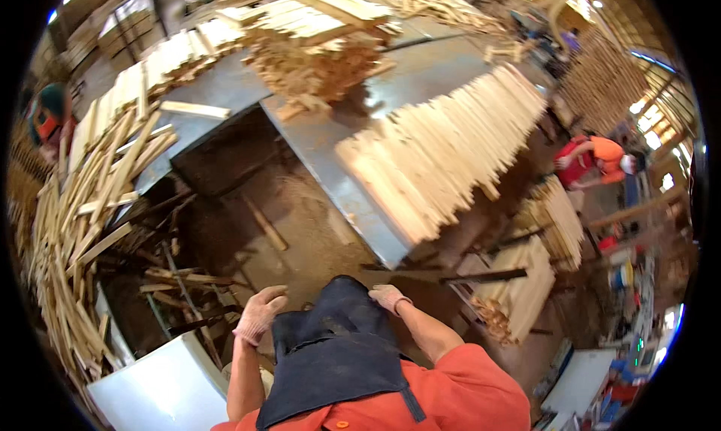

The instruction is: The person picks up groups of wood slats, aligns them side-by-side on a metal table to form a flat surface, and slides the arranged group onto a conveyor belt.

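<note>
From my remote seat I judge the main hazard to be the long stack of pale sawn wooden slats at about one o'clock: it overhangs the edge of the grey metal table, and a bump from an elbow or the apron could send slats sliding onto the sawdust-covered floor. The loose heap of wooden offcuts at nine o'clock also looks unstable, and a foot could catch the sticks jutting from its base. Now the hands: the left hand, in a pale work glove, sits at about seven o'clock with fingers loosely curled, resting on or just beside the upper left edge of the dark blue fabric apron; I cannot tell whether it actually pinches the cloth. The right hand, gloved likewise, lies at six o'clock against the apron's upper right edge, fingers bent, and again its grasp is unclear. The apron hangs in front of the orange shirt, between both hands. A white box stands at seven o'clock, near the left forearm.
</note>
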The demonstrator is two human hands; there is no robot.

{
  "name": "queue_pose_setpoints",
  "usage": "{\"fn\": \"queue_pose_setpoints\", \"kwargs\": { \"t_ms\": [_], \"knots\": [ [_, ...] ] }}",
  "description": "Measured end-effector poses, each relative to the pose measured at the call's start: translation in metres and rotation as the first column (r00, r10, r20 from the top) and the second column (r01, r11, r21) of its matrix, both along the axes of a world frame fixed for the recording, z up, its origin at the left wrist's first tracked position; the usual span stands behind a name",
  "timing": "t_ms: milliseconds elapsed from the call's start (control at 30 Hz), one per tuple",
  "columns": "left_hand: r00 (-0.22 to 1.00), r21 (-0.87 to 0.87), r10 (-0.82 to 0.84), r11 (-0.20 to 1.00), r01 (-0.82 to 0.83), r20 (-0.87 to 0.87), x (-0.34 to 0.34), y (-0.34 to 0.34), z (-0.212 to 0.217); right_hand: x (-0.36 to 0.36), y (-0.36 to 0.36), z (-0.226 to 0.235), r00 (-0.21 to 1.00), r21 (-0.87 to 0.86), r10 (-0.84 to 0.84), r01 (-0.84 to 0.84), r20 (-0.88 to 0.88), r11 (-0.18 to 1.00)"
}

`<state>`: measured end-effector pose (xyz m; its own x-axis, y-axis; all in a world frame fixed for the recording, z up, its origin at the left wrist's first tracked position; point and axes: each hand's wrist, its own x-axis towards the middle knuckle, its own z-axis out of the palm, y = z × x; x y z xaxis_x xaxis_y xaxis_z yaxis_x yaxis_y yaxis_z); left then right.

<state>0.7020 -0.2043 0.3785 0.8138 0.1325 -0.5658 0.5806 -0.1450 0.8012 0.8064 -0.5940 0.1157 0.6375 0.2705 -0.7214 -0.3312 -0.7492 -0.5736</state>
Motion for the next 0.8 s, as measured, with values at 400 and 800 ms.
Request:
{"fn": "queue_pose_setpoints", "kwargs": {
  "t_ms": [400,800],
  "knots": [
    [0.999,0.145,0.019,0.989,-0.022,0.028,0.13,0.191,-0.065,0.216,0.213,-0.04,0.922,0.094,-0.134,0.179,-0.363,0.979],
    [0.887,0.143,0.459,0.882,-0.448,-0.051,0.272,0.352,-0.048,0.457,0.524,0.006,0.907,0.297,0.327,-0.4,0.267,0.867]
  ]
}}
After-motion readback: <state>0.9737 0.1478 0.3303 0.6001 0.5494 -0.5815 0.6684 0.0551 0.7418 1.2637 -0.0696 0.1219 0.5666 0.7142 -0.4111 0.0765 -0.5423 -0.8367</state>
